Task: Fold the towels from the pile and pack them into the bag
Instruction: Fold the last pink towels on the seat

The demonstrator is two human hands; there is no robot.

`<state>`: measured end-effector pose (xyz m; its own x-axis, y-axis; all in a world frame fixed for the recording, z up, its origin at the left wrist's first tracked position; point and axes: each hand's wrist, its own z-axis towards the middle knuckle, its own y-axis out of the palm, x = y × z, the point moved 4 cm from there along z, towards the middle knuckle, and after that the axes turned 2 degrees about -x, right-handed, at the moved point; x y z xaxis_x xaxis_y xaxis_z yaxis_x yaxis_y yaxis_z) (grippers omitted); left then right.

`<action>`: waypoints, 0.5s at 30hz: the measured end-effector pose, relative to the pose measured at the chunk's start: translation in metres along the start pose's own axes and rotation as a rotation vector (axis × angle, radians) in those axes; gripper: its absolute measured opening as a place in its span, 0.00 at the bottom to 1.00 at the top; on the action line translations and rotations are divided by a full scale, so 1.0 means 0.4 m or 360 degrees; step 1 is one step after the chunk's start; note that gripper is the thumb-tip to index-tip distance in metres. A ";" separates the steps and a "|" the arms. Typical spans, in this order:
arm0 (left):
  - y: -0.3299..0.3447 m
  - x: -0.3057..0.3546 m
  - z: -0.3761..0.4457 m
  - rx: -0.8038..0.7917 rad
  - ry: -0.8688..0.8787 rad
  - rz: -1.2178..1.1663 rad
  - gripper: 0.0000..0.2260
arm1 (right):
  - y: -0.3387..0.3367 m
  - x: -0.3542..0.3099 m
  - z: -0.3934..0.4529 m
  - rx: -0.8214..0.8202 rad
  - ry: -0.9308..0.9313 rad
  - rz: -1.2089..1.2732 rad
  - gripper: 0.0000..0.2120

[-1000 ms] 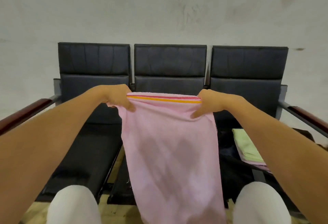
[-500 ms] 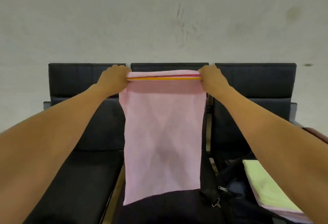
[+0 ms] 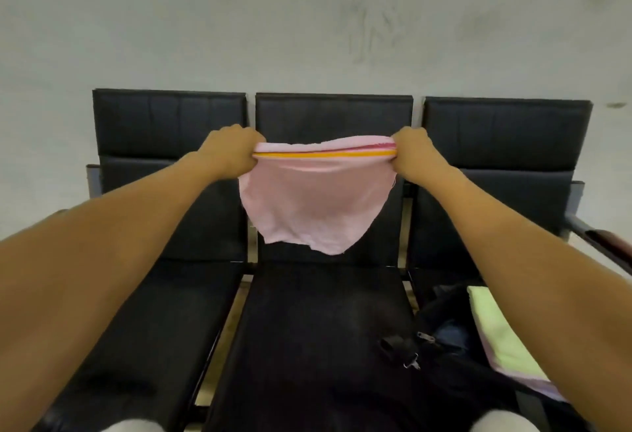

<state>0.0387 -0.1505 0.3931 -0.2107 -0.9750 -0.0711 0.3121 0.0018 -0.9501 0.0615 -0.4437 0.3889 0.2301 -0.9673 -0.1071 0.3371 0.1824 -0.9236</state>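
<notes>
A pink towel [image 3: 314, 202] with an orange and red stripe along its top edge hangs in the air over the middle seat. My left hand [image 3: 229, 151] grips its top left corner and my right hand [image 3: 415, 152] grips its top right corner. The towel's lower part billows, lifted away from the seat. A black bag [image 3: 441, 346] lies open on the right seat, with zipper pulls showing. Folded towels [image 3: 499, 336], a light green one on top of a pink one, rest on the bag's right side, partly hidden by my right forearm.
A row of three black padded seats [image 3: 314, 329] stands against a pale wall [image 3: 307, 21]. A dark red armrest [image 3: 608, 243] sticks out at the right end. My knees in white trousers [image 3: 133, 426] show at the bottom edge.
The view has dropped and my hands have come down from backrest-top height. The towel, which hung long and flat, now billows up short under the stretched top edge.
</notes>
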 end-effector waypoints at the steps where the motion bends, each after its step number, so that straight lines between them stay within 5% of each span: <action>1: 0.038 0.005 -0.018 -0.0104 0.0013 -0.0033 0.04 | 0.032 0.002 -0.028 -0.0086 0.0007 0.0036 0.14; 9: 0.326 0.017 -0.182 -0.0890 0.0121 -0.0470 0.04 | 0.278 0.014 -0.219 -0.0797 0.0062 0.0237 0.12; 15: 0.448 0.022 -0.302 -0.1206 0.0085 -0.0640 0.08 | 0.413 0.002 -0.340 -0.1140 -0.0044 0.0383 0.15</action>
<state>-0.0193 -0.1320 0.1854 -0.2220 -0.9215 0.3187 -0.4946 -0.1753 -0.8513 -0.0070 -0.4382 0.1863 0.2485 -0.9087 -0.3356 -0.3992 0.2196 -0.8902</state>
